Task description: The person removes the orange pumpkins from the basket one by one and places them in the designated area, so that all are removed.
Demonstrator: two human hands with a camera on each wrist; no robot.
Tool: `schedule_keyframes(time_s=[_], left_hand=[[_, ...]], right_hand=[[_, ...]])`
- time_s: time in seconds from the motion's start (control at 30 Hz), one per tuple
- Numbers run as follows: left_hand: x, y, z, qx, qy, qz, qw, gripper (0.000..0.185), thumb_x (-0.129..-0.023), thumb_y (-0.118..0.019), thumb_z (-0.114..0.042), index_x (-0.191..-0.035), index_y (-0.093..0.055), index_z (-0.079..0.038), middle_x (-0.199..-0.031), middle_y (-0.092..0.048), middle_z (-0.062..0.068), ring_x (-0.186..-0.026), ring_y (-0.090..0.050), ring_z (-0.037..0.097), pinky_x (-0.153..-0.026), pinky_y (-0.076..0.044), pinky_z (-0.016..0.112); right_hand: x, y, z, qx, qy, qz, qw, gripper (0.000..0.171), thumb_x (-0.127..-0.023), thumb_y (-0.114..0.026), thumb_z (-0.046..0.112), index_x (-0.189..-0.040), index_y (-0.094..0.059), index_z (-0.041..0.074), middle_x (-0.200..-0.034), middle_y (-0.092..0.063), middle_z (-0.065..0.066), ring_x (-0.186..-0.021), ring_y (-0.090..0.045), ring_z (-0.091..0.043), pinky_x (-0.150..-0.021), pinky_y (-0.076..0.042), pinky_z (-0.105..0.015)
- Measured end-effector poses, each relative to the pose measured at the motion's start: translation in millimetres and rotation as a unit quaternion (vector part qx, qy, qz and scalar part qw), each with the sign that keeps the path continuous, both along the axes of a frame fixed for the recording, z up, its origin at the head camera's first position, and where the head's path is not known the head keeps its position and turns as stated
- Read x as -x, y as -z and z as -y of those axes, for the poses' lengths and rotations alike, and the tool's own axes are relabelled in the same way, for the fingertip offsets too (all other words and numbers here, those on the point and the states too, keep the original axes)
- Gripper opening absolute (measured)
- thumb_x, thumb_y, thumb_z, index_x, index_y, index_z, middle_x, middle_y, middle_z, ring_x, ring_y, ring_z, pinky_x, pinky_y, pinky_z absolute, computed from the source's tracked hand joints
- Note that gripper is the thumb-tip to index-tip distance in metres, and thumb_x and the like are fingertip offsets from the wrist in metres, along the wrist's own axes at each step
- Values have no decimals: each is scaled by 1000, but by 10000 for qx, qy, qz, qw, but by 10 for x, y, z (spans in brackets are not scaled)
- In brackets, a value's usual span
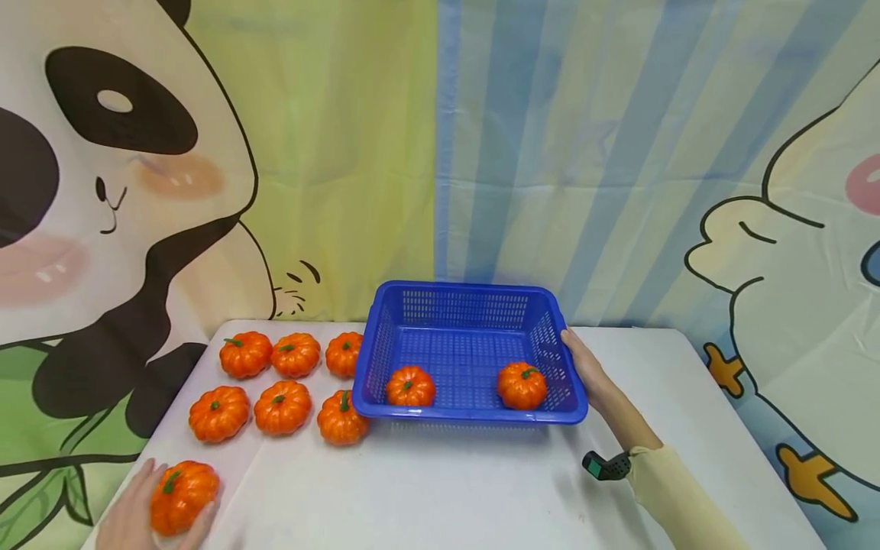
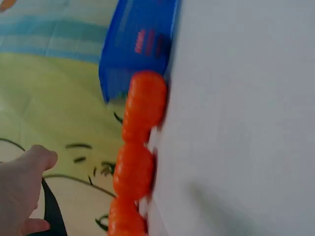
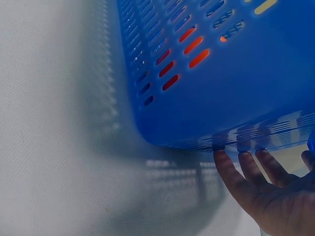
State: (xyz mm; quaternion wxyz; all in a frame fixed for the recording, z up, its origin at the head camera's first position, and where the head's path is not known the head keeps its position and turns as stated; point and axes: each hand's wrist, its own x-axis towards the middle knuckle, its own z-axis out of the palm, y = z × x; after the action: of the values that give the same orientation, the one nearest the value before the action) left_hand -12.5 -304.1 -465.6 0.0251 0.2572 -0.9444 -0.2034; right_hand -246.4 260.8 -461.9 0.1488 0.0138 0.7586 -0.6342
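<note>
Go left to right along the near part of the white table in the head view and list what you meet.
Left hand gripping an orange ribbed toy pumpkin → blue slotted plastic basket holding two more pumpkins → right hand against the basket's right rim → black wrist-worn device at the cream sleeve.

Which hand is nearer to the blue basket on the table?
The right. The right hand touches the blue basket at its right rim. The left hand is far off at the table's near left corner, holding an orange toy pumpkin.
</note>
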Motion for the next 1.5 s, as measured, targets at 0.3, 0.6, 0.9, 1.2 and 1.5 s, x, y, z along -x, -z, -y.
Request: schedule_keyframes(time_s=[0.3,0.6,0.9,1.2,1.5], left_hand=[[-102,-5,-691,-812,1237,137,9889,87,-84,-72,-44,-147,-29,-3,-151,-32,23,-132,-34,45,-108,-33,64],[-131,120,-789,-2123,1567,831,9610,89,-82,-71,-52,-146,-33,-4,-148,-41,20,-133,-43,42,-93,-54,44],[-131,254,-829,-2548,1741,958,9464,84,-80,-75,-43,-144,-37,-5,-145,-43,20,-129,-48,41,-88,-56,43],[-112,304,-878,-2854,1941,1253,9301,86,-79,-75,-46,-144,-37,-5,-144,-43,22,-128,-47,42,-88,-55,43],[-55,387,-1166,-3957,2941,1501,8570,89,-82,-73,-48,-144,-34,2,-145,-36,31,-126,-45,48,-92,-53,45]], right_hand=[[4,9,5,73,17,18,10000,68,-102,-18,56,-156,8,24,-164,-9,-16,-145,-25,-39,-121,-19,-52],[-2,10,-16,12,15,0,10000,70,-102,-19,58,-156,8,24,-163,-9,-17,-145,-26,-40,-119,-21,-54],[-8,-3,-4,13,-17,-28,10000,68,-102,-19,56,-156,9,24,-164,-6,-16,-147,-22,-41,-121,-17,-54],[1,-14,20,24,33,76,10000,67,-102,-17,56,-156,10,26,-163,-8,-17,-146,-24,-42,-120,-19,-54],[-4,-10,15,-25,42,13,10000,71,-101,-20,59,-156,8,24,-164,-7,-15,-146,-23,-39,-121,-18,-54]])
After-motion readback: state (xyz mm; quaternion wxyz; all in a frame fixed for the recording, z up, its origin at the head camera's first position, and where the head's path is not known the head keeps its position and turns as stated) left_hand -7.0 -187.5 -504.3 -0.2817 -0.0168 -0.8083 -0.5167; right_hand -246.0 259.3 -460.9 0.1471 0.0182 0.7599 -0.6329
